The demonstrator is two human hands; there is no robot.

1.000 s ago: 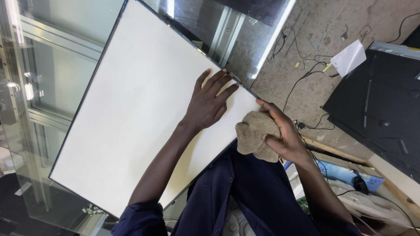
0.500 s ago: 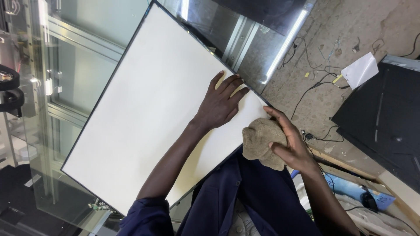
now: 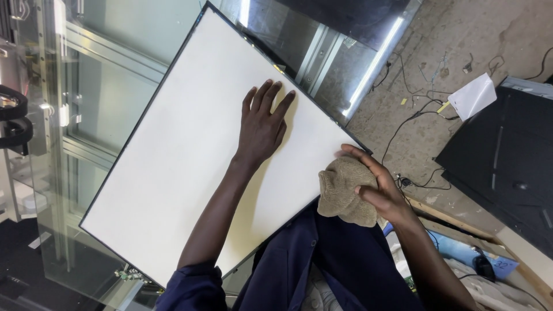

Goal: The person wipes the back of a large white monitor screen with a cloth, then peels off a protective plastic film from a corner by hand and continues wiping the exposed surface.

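Left hand (image 3: 262, 124) flat, fingers spread, on white panel (image 3: 173, 161); right hand (image 3: 380, 187) clutching seemingly woollen tan cloth (image 3: 343, 193).

A clear glass worktop (image 3: 115, 63) with pale metal rails beneath reflects long ceiling strip lights; to the right lies a dusty grey concrete floor (image 3: 438, 40), crossed by thin black cables (image 3: 403, 124); a folded white paper sheet (image 3: 472, 97) lies near a flat black rectangular panel (image 3: 507, 167); a small green circuit strip (image 3: 129, 275) sits at the glass edge.
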